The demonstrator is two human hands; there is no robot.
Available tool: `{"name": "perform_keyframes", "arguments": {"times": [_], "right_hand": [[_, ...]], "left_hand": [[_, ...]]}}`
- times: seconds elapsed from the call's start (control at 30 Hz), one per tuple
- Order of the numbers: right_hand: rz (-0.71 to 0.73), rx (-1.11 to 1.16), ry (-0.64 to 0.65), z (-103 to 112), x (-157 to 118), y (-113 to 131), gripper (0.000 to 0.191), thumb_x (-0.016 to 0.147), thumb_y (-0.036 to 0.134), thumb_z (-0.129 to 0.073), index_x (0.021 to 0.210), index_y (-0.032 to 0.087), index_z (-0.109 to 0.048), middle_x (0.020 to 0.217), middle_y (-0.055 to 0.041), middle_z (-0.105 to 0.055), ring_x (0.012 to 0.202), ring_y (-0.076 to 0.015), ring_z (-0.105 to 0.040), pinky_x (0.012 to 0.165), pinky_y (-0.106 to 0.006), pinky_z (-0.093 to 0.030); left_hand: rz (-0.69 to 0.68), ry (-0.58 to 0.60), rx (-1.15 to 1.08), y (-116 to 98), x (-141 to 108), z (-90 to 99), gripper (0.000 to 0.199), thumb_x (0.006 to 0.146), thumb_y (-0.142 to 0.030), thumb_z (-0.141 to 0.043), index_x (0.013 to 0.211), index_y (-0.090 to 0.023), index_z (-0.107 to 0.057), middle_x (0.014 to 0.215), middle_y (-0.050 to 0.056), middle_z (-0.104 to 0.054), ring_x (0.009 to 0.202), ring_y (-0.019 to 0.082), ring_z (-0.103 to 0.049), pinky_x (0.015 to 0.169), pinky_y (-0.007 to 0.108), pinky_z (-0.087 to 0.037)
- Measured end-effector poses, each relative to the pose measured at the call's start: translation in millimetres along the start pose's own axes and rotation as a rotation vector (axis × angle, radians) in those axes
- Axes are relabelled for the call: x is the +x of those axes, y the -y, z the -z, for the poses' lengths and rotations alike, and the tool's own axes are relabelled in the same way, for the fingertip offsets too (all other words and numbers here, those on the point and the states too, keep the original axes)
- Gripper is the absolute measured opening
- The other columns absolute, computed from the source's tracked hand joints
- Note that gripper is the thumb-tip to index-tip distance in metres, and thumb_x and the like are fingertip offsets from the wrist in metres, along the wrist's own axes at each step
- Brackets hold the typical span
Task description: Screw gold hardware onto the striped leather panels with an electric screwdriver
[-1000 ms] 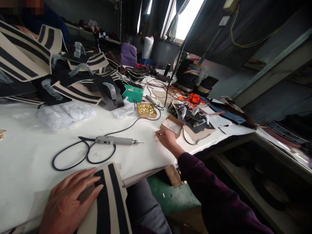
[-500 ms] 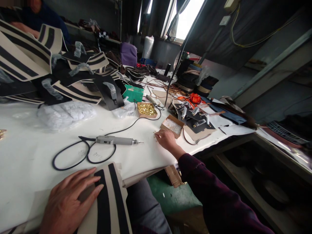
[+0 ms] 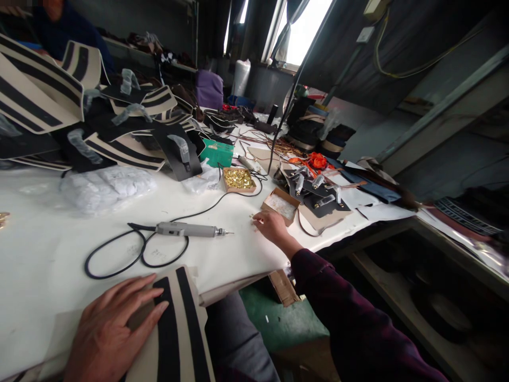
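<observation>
The white table [image 3: 222, 265] spreads between my hands, its near edge passing just below my right wrist. Beyond my left hand [image 3: 115, 323] lies a pile of panels [image 3: 123, 150], several with wrapped handles fitted. Under that hand, fingers spread apart, my striped panel [image 3: 178, 323] reaches past the edge; seeing no fitting on its upper face, I judge it unfinished. The grey tool [image 3: 186, 229] between my hands narrows sideways room. My right hand [image 3: 272, 225], beside the open box [image 3: 287, 198], curls over small pieces [image 3: 252, 216]; I can't tell whether it pinches any.
</observation>
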State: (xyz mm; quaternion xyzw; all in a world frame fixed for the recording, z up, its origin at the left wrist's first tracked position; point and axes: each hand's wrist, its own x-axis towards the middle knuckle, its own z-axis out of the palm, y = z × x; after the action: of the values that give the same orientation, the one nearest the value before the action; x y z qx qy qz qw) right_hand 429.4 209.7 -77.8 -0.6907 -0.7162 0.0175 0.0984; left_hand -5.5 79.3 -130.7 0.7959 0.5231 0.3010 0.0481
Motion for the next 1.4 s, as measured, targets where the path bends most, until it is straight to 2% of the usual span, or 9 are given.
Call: {"name": "perform_keyframes", "arguments": {"times": [0.13, 0.4, 0.57, 0.87, 1.13, 1.27, 1.4], "right_hand": [[-0.027, -0.008, -0.027, 2.7, 1.9, -1.2, 0.025, 0.094, 0.024, -0.064, 0.111, 0.025, -0.083, 0.109, -0.0060, -0.081, 0.097, -0.0228, -0.071, 0.087, -0.029, -0.049], [0.039, -0.010, -0.032, 6.2, -1.8, 4.7, 0.023, 0.093, 0.020, -0.063, 0.103, 0.024, -0.083, 0.103, -0.0056, -0.079, 0.092, -0.0210, -0.070, 0.084, -0.029, -0.049], [0.117, -0.016, -0.027, 5.9, -6.6, 10.8, 0.019, 0.090, 0.019, -0.068, 0.101, 0.025, -0.083, 0.106, -0.0055, -0.078, 0.100, -0.0224, -0.069, 0.091, -0.031, -0.049], [0.110, -0.037, 0.006, 5.7, -8.2, 12.8, 0.017, 0.092, 0.021, -0.068, 0.095, 0.025, -0.084, 0.103, -0.0066, -0.078, 0.101, -0.0239, -0.069, 0.091, -0.033, -0.048], [0.095, -0.008, 0.067, 7.5, -7.1, 25.9, 0.018, 0.090, 0.017, -0.067, 0.091, 0.023, -0.084, 0.097, -0.0058, -0.078, 0.091, -0.0216, -0.069, 0.077, -0.030, -0.045], [0.129, 0.008, 0.095, 10.2, -22.2, 41.0, 0.017, 0.089, 0.018, -0.069, 0.090, 0.024, -0.084, 0.096, -0.0061, -0.078, 0.091, -0.0217, -0.067, 0.080, -0.031, -0.045], [0.147, 0.022, 0.104, 9.7, -59.0, 53.5, 0.015, 0.091, 0.019, -0.069, 0.089, 0.025, -0.083, 0.092, -0.0049, -0.076, 0.090, -0.0208, -0.066, 0.084, -0.032, -0.044]], "left_hand": [[0.001, 0.010, -0.005, 0.5, -0.9, -0.7, 0.041, 0.093, -0.070, -0.060, 0.105, -0.035, -0.078, 0.131, 0.002, -0.076, 0.123, 0.031, -0.067, 0.111, 0.050, -0.049], [0.006, 0.002, 0.001, 0.6, -0.6, -0.3, 0.040, 0.093, -0.069, -0.061, 0.104, -0.035, -0.079, 0.131, 0.002, -0.076, 0.123, 0.032, -0.067, 0.110, 0.050, -0.050], [0.003, -0.013, -0.016, -2.6, 0.5, 0.8, 0.039, 0.094, -0.067, -0.060, 0.105, -0.035, -0.078, 0.130, 0.001, -0.076, 0.122, 0.032, -0.068, 0.110, 0.052, -0.050], [-0.011, -0.019, -0.025, -0.8, 1.2, 0.5, 0.032, 0.093, -0.062, -0.064, 0.106, -0.036, -0.077, 0.130, 0.002, -0.076, 0.122, 0.033, -0.067, 0.107, 0.054, -0.050], [-0.009, -0.026, -0.016, -2.2, 1.4, 1.4, 0.033, 0.094, -0.063, -0.062, 0.105, -0.036, -0.077, 0.128, 0.002, -0.077, 0.121, 0.034, -0.068, 0.104, 0.054, -0.050], [-0.004, -0.029, -0.009, -1.9, 0.7, 0.6, 0.033, 0.094, -0.063, -0.061, 0.105, -0.036, -0.077, 0.129, 0.002, -0.077, 0.121, 0.034, -0.068, 0.104, 0.054, -0.050], [-0.015, -0.034, -0.024, -2.4, 0.6, 0.8, 0.030, 0.093, -0.060, -0.065, 0.106, -0.035, -0.077, 0.130, 0.002, -0.076, 0.120, 0.033, -0.068, 0.106, 0.053, -0.050]]}}
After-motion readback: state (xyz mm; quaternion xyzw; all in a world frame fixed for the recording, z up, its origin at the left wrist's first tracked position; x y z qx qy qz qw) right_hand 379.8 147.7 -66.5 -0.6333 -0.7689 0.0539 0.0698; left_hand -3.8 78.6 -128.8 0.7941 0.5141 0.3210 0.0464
